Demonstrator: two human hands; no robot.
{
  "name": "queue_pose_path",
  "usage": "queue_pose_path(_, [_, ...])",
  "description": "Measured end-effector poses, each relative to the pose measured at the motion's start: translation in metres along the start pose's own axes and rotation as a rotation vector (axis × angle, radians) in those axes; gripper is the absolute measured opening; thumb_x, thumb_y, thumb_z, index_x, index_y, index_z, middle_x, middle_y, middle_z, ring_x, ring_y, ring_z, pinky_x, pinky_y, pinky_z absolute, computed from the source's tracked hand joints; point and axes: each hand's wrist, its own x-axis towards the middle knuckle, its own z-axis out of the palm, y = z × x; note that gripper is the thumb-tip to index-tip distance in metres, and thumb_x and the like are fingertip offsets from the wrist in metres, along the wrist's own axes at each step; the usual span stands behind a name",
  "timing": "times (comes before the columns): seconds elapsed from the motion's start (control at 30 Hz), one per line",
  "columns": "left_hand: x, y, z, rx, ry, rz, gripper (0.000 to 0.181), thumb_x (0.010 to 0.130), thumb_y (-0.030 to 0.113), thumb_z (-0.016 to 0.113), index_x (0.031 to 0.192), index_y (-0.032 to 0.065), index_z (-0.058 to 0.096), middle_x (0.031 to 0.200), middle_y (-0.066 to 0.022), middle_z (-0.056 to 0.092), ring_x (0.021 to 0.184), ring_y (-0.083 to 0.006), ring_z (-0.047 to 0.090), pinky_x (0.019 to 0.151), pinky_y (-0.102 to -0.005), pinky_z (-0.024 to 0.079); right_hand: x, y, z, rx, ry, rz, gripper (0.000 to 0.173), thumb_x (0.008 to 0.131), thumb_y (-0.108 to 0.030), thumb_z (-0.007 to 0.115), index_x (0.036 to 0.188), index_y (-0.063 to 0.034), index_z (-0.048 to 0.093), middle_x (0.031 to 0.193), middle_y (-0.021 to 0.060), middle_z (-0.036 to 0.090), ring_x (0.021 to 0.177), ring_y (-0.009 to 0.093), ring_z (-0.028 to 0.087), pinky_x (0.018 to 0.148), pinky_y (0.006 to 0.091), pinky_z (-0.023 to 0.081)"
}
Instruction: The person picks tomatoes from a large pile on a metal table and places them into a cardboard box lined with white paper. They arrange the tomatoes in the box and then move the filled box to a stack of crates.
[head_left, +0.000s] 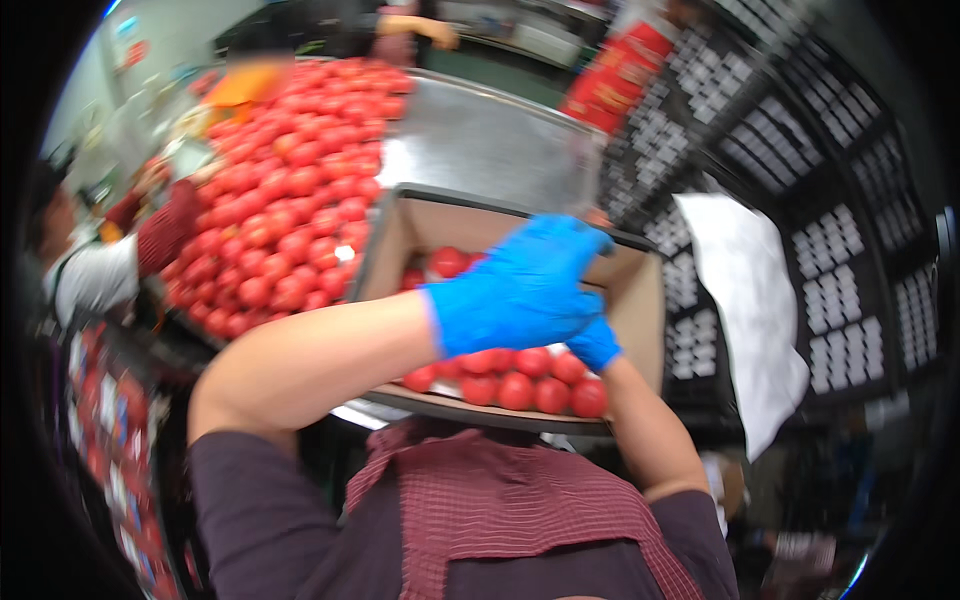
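Observation:
A black crate (487, 196) with a brown cardboard lining (634, 307) stands right before me. Red tomatoes (516, 390) lie along its near side, and more show at its far left corner. My left hand (517, 281), in a blue glove, reaches across the middle of the crate, its fingers towards the right. Partly beneath it is my right hand (595, 337), gloved the same way, with its fingers hidden. Motion blur and the overlap conceal whether either hand holds a tomato.
Loose tomatoes (300, 187) are heaped on a metal table (487, 142) to the left. A co-worker's dark red sleeve (169, 225) reaches to the heap; another person's arm (420, 28) is beyond. Black crates (780, 142) are stacked at right, with a white sheet (750, 315) against them.

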Motion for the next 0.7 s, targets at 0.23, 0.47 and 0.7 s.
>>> queue_pose_path(0.23, [0.013, 0.068, -0.035, -0.315, -0.332, -0.024, 0.050, 0.084, 0.011, 0.062, 0.131, 0.0007, 0.048, 0.127, -0.0178, 0.053, 0.120, -0.0297, 0.052, 0.101, -0.0382, 0.042, 0.000, 0.009, -0.007, -0.105, 0.062, 0.061, 0.046, 0.083, -0.031, 0.069, 0.120, -0.0051, 0.059, 0.093, 0.0143, 0.067, 0.083, 0.025, 0.065, 0.078, 0.0377, 0.052])
queue_pose_path(0.47, [-0.033, 0.117, -0.069, -0.461, -0.411, 0.159, 0.051, 0.085, 0.016, 0.063, 0.132, 0.0000, 0.048, 0.128, -0.0183, 0.054, 0.122, -0.0298, 0.052, 0.101, -0.0420, 0.044, -0.013, 0.027, -0.020, -0.219, -0.013, 0.236, 0.047, 0.083, -0.034, 0.066, 0.117, -0.0034, 0.060, 0.089, 0.0176, 0.066, 0.080, 0.029, 0.065, 0.076, 0.0387, 0.051])
queue_pose_path(0.7, [-0.028, 0.100, -0.068, -0.601, -0.421, 0.181, 0.053, 0.087, 0.021, 0.064, 0.133, -0.0006, 0.048, 0.130, -0.0188, 0.054, 0.123, -0.0300, 0.052, 0.101, -0.0458, 0.045, -0.002, 0.024, -0.005, -0.180, 0.092, 0.096, 0.042, 0.082, -0.034, 0.064, 0.114, -0.0068, 0.061, 0.096, 0.0213, 0.066, 0.087, 0.038, 0.065, 0.077, 0.0437, 0.052])
